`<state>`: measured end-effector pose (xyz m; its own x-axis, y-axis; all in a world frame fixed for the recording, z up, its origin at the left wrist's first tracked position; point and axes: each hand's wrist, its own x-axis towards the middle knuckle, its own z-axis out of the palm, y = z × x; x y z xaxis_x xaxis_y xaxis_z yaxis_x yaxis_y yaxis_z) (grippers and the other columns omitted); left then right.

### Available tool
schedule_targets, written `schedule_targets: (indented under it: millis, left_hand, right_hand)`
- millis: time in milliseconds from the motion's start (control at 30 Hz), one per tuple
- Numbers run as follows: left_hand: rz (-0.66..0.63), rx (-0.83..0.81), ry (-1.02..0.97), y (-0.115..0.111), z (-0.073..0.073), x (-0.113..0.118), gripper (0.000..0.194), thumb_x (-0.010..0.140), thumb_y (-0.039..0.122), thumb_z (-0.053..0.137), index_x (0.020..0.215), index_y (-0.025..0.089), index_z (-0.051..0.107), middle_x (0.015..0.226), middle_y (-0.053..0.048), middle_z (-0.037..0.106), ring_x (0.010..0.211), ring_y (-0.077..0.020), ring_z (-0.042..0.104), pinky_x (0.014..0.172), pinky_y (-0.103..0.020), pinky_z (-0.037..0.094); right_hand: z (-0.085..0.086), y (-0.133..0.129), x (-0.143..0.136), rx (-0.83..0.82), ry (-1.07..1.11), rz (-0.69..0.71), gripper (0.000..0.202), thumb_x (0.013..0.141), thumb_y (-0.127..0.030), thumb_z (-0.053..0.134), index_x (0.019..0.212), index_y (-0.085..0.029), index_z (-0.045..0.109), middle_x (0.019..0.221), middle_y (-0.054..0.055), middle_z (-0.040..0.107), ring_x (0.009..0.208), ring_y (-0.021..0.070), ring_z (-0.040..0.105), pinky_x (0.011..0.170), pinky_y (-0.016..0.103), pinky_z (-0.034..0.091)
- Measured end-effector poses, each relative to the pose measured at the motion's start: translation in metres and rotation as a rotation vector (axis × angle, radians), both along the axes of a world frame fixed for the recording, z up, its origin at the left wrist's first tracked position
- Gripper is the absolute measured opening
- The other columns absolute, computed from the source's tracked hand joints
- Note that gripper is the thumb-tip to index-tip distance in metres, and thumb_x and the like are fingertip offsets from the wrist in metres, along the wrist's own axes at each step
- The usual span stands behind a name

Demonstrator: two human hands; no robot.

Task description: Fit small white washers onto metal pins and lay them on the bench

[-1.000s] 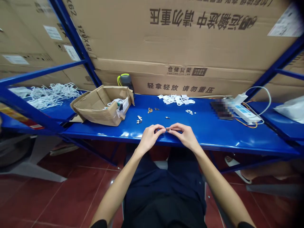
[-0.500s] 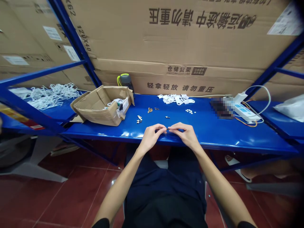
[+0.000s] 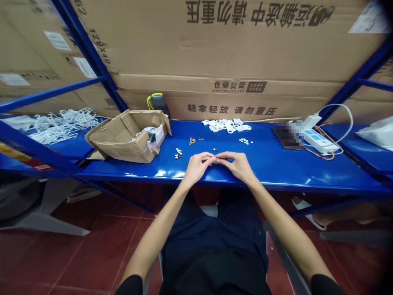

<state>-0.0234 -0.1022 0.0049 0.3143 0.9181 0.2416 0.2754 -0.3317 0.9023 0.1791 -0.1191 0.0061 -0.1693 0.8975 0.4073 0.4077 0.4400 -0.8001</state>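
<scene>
My left hand point(image 3: 199, 167) and my right hand point(image 3: 238, 165) meet over the front of the blue table, fingertips pinched together. Whatever sits between them is tiny and mostly covered by the fingers. Just beyond the fingertips lies a small screw-like piece with a white part on it point(image 3: 215, 149). To the left are similar small pieces point(image 3: 178, 154). Brass-coloured screws point(image 3: 192, 141) form a little group farther back, with a couple of darker ones point(image 3: 201, 139) beside them. Several small white bits point(image 3: 244, 141) are scattered at the right.
White plastic parts point(image 3: 226, 125) are heaped at the back edge. An open cardboard box point(image 3: 123, 148) stands left, a dark bottle point(image 3: 160, 102) behind it. On the right are a power strip point(image 3: 321, 142) with cables and a blurred dark object point(image 3: 287, 136). White hooks point(image 3: 61, 125) lie far left.
Both hands have come closer together at the fingertips. The small dark piece that showed between them is now mostly hidden. The view has shifted slightly; the parts on the table look unmoved.
</scene>
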Motion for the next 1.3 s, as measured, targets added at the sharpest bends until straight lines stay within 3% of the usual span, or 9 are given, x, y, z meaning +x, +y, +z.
schedule_targets:
  millis: [167, 333, 533, 667, 800, 1000, 1167, 1300]
  left_hand:
    - [-0.046, 0.012, 0.004, 0.009, 0.002, -0.007, 0.022, 0.096, 0.039, 0.072, 0.099, 0.019, 0.081, 0.093, -0.004, 0.084, 0.085, -0.0210, 0.079, 0.083, -0.030, 0.059]
    - [-0.048, -0.009, -0.014, 0.014, 0.005, -0.011, 0.021, 0.096, 0.040, 0.075, 0.098, 0.019, 0.080, 0.091, -0.004, 0.083, 0.083, -0.0207, 0.078, 0.078, -0.030, 0.059]
    - [-0.034, -0.058, 0.007, 0.019, 0.008, -0.012, 0.022, 0.097, 0.041, 0.075, 0.102, 0.020, 0.078, 0.086, -0.002, 0.082, 0.073, -0.0185, 0.074, 0.070, -0.028, 0.056]
    - [-0.060, 0.109, 0.251, 0.038, 0.017, -0.016, 0.026, 0.103, 0.045, 0.068, 0.115, 0.024, 0.076, 0.103, -0.001, 0.082, 0.085, -0.0191, 0.074, 0.080, -0.030, 0.056]
    - [-0.122, 0.413, 0.536, 0.070, 0.025, -0.019, 0.029, 0.110, 0.045, 0.056, 0.107, 0.024, 0.076, 0.104, -0.002, 0.081, 0.093, -0.0207, 0.071, 0.086, -0.034, 0.052]
    - [-0.191, 0.719, 0.672, 0.113, 0.023, -0.012, 0.027, 0.113, 0.035, 0.052, 0.110, 0.019, 0.073, 0.104, -0.004, 0.081, 0.090, -0.0202, 0.067, 0.085, -0.037, 0.046]
    - [-0.200, 0.784, 0.694, 0.109, 0.013, -0.015, 0.021, 0.112, 0.030, 0.054, 0.115, 0.018, 0.072, 0.106, -0.004, 0.080, 0.093, -0.0206, 0.066, 0.084, -0.038, 0.042]
    - [-0.221, 0.805, 0.714, 0.102, 0.012, -0.019, 0.019, 0.111, 0.027, 0.055, 0.114, 0.019, 0.072, 0.111, -0.005, 0.079, 0.096, -0.0205, 0.067, 0.085, -0.039, 0.042]
  right_hand:
    - [0.002, 0.007, 0.003, -0.035, -0.025, -0.006, 0.022, 0.091, -0.047, 0.078, 0.092, -0.026, 0.083, 0.093, 0.004, 0.084, 0.086, 0.0255, 0.078, 0.086, 0.038, 0.061]
    - [0.011, 0.021, 0.011, -0.049, -0.128, 0.094, 0.025, 0.096, -0.048, 0.071, 0.095, -0.028, 0.086, 0.100, 0.003, 0.084, 0.095, 0.0273, 0.077, 0.090, 0.039, 0.059]
    - [0.026, 0.035, 0.016, -0.018, -0.219, 0.172, 0.021, 0.098, -0.042, 0.071, 0.099, -0.026, 0.085, 0.099, 0.003, 0.083, 0.088, 0.0224, 0.074, 0.083, 0.034, 0.055]
    - [0.026, 0.069, 0.025, 0.072, -0.306, 0.133, 0.017, 0.098, -0.036, 0.070, 0.095, -0.027, 0.085, 0.097, 0.004, 0.082, 0.094, 0.0247, 0.071, 0.086, 0.038, 0.054]
    - [0.009, 0.100, 0.027, 0.089, -0.403, 0.103, 0.016, 0.099, -0.033, 0.069, 0.094, -0.026, 0.083, 0.100, 0.006, 0.080, 0.099, 0.0260, 0.069, 0.092, 0.042, 0.053]
    - [-0.007, 0.103, 0.023, 0.076, -0.499, 0.076, 0.014, 0.101, -0.032, 0.069, 0.103, -0.025, 0.081, 0.109, 0.008, 0.075, 0.105, 0.0259, 0.066, 0.094, 0.042, 0.050]
    - [0.005, 0.100, 0.040, 0.086, -0.583, 0.100, 0.020, 0.106, -0.033, 0.063, 0.112, -0.025, 0.080, 0.115, 0.008, 0.075, 0.106, 0.0246, 0.067, 0.093, 0.040, 0.048]
    - [0.015, 0.101, 0.086, 0.182, -0.748, -0.044, 0.028, 0.109, -0.032, 0.054, 0.120, -0.023, 0.078, 0.112, 0.010, 0.077, 0.102, 0.0267, 0.067, 0.089, 0.041, 0.048]
